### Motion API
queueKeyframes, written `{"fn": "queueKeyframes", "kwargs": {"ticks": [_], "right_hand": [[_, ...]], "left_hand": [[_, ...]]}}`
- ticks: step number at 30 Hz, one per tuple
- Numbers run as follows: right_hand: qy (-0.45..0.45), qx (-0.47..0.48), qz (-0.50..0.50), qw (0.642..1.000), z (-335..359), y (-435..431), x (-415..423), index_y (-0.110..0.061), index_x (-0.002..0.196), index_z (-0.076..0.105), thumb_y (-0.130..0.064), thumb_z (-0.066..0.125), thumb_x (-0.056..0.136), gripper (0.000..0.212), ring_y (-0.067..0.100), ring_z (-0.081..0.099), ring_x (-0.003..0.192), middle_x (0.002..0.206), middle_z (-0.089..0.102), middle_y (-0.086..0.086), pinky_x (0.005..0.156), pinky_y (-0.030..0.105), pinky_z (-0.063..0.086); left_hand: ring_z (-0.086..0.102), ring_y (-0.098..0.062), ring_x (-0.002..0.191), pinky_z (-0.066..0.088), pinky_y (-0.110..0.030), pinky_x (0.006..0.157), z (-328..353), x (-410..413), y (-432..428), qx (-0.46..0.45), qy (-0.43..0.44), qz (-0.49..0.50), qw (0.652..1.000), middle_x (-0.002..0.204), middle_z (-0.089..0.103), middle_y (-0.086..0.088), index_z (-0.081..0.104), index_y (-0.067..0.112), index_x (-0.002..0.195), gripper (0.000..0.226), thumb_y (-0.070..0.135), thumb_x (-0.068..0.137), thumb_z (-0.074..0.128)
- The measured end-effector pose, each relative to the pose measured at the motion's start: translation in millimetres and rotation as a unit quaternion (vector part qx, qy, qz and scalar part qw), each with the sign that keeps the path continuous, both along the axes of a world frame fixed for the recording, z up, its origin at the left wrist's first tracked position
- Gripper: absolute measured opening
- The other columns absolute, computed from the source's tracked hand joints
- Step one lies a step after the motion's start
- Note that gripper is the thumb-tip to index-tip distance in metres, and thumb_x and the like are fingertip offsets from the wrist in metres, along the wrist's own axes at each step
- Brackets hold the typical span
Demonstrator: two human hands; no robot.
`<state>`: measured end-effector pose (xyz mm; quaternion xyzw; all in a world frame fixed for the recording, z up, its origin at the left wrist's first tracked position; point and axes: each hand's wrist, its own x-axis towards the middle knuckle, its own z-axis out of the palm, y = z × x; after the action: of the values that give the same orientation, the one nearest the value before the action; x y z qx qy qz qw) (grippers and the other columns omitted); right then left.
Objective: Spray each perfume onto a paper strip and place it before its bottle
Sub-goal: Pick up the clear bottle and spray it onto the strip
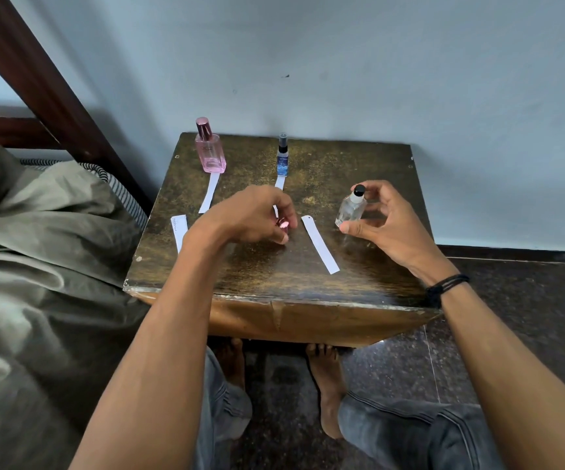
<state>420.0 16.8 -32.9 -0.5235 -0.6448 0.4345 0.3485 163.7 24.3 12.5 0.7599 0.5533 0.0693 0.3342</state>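
Note:
A pink perfume bottle [209,150] stands at the back left of the wooden table [359,286], a white paper strip [209,192] lying in front of it. A small blue spray bottle [282,157] stands mid-back, and the strip [279,182] before it is partly hidden by my left hand [257,213]. That hand is closed on a small pink cap [282,226] just above the tabletop. My right hand [381,217] holds a clear bottle [350,208] with a black nozzle, tilted, thumb at its base. A loose strip [320,244] lies between my hands.
Another paper strip [178,230] lies at the table's left edge. A bed with a grey-green cover [37,239] and a dark wooden frame [47,86] adjoins the table on the left. A pale wall stands directly behind. My knees and bare feet are under the front edge.

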Motion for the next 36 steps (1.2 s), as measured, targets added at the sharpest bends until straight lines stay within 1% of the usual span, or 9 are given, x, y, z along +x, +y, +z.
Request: {"fn": "queueKeyframes", "kwargs": {"ticks": [2, 6, 10, 13, 16, 18, 26, 31, 36], "right_hand": [[-0.012, -0.001, -0.008, 1.0, -1.6, 0.8, 0.1, -0.029, 0.118, 0.055, -0.021, 0.086, 0.08, 0.049, 0.009, 0.063, 0.11, 0.122, 0.065, -0.006, 0.08, 0.008, 0.047], [-0.023, 0.001, -0.009, 1.0, -0.9, 0.8, -1.0, -0.027, 0.117, 0.056, -0.022, 0.084, 0.082, 0.045, 0.004, 0.063, 0.108, 0.119, 0.067, -0.008, 0.078, 0.003, 0.044], [-0.027, -0.001, -0.006, 1.0, 0.4, -0.2, -1.4, -0.027, 0.118, 0.055, -0.023, 0.083, 0.084, 0.044, 0.001, 0.062, 0.109, 0.119, 0.066, -0.01, 0.077, 0.001, 0.043], [-0.028, 0.001, -0.003, 1.0, 0.0, 0.2, -1.1, -0.027, 0.12, 0.055, -0.026, 0.082, 0.084, 0.045, 0.005, 0.062, 0.109, 0.119, 0.066, -0.008, 0.079, 0.003, 0.046], [-0.03, 0.001, 0.003, 1.0, -0.7, 0.5, -1.3, -0.027, 0.12, 0.055, -0.027, 0.082, 0.084, 0.046, 0.007, 0.063, 0.109, 0.118, 0.065, -0.009, 0.086, 0.013, 0.049], [-0.028, 0.003, 0.007, 1.0, -1.2, 0.9, -1.1, -0.027, 0.121, 0.055, -0.028, 0.082, 0.084, 0.046, 0.008, 0.064, 0.109, 0.117, 0.066, -0.009, 0.09, 0.019, 0.051], [-0.031, 0.012, 0.017, 0.999, -0.2, 0.4, -0.9, -0.03, 0.12, 0.055, -0.031, 0.08, 0.085, 0.043, 0.003, 0.063, 0.106, 0.116, 0.065, -0.009, 0.087, 0.013, 0.052], [-0.032, 0.01, 0.016, 0.999, 0.7, 0.4, -1.2, -0.027, 0.119, 0.057, -0.028, 0.08, 0.085, 0.042, -0.005, 0.062, 0.1, 0.114, 0.066, -0.009, 0.082, 0.005, 0.048], [-0.04, 0.008, 0.016, 0.999, 0.2, 0.8, -1.0, -0.031, 0.119, 0.056, -0.03, 0.08, 0.085, 0.042, -0.002, 0.063, 0.103, 0.114, 0.066, -0.01, 0.083, 0.009, 0.05]], "left_hand": [[0.065, -0.009, 0.081, 0.053, -0.029, 0.078, 2.9, 2.5, 1.3, 0.028, -0.079, 0.025, 0.996, 0.088, 0.071, 0.01, 0.074, 0.023, 0.092, 0.021, 0.016, 0.076, 0.085], [0.067, -0.004, 0.083, 0.048, -0.012, 0.073, 8.8, 24.8, -1.1, 0.1, -0.268, 0.116, 0.951, 0.093, 0.076, 0.004, 0.074, 0.018, 0.099, 0.025, 0.014, 0.077, 0.085], [0.072, -0.008, 0.092, 0.058, -0.027, 0.084, 6.3, 46.9, -5.0, 0.129, -0.355, 0.155, 0.913, 0.099, 0.076, 0.002, 0.075, 0.017, 0.105, 0.029, 0.008, 0.079, 0.082], [0.072, -0.008, 0.096, 0.057, -0.029, 0.092, 5.0, 56.8, -7.1, 0.156, -0.369, 0.141, 0.905, 0.11, 0.073, 0.001, 0.074, 0.013, 0.115, 0.033, 0.005, 0.083, 0.077], [0.069, -0.005, 0.094, 0.054, -0.022, 0.089, 2.9, 63.1, -8.4, 0.169, -0.377, 0.12, 0.903, 0.112, 0.069, 0.0, 0.072, 0.009, 0.12, 0.036, 0.003, 0.084, 0.076], [0.068, -0.009, 0.095, 0.055, -0.025, 0.092, 1.0, 66.3, -9.3, 0.167, -0.381, 0.102, 0.904, 0.114, 0.067, -0.004, 0.071, 0.008, 0.121, 0.037, 0.001, 0.085, 0.074], [0.067, -0.011, 0.103, 0.054, -0.028, 0.097, -3.4, 72.5, -10.4, 0.19, -0.328, 0.056, 0.924, 0.111, 0.068, -0.005, 0.07, 0.015, 0.124, 0.039, 0.004, 0.087, 0.072], [0.068, -0.009, 0.104, 0.053, -0.029, 0.1, -6.1, 75.0, -10.8, 0.176, -0.326, 0.062, 0.927, 0.107, 0.07, 0.001, 0.063, 0.019, 0.135, 0.054, 0.001, 0.085, 0.072], [0.068, -0.006, 0.102, 0.054, -0.026, 0.097, -8.3, 73.1, -9.3, 0.177, -0.31, 0.068, 0.932, 0.109, 0.072, 0.002, 0.071, 0.013, 0.123, 0.04, 0.003, 0.085, 0.074]]}}
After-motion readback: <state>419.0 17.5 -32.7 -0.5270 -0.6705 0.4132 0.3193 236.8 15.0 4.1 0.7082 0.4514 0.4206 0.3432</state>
